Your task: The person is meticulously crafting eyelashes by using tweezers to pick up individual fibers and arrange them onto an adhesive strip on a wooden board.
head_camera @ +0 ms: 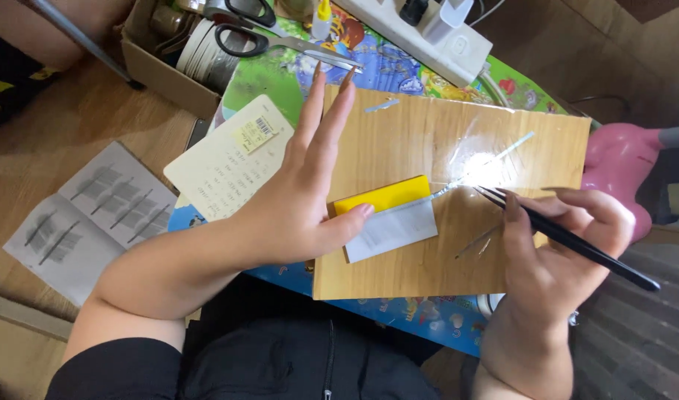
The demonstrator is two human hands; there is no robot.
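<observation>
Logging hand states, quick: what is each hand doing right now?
Left hand: open, fingers spread, thumb pressing the yellow-and-white packet onto the wooden board.
Right hand: closed on black tweezers.

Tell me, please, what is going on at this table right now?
A person is working at a wooden board laid over a colourful mat. The left hand rests on the board, its thumb pressing a small yellow and white packet. The right hand holds black tweezers, tips pointing at a thin clear strip on the board. Scissors, a white power strip, a printed card and an open booklet lie around.
</observation>
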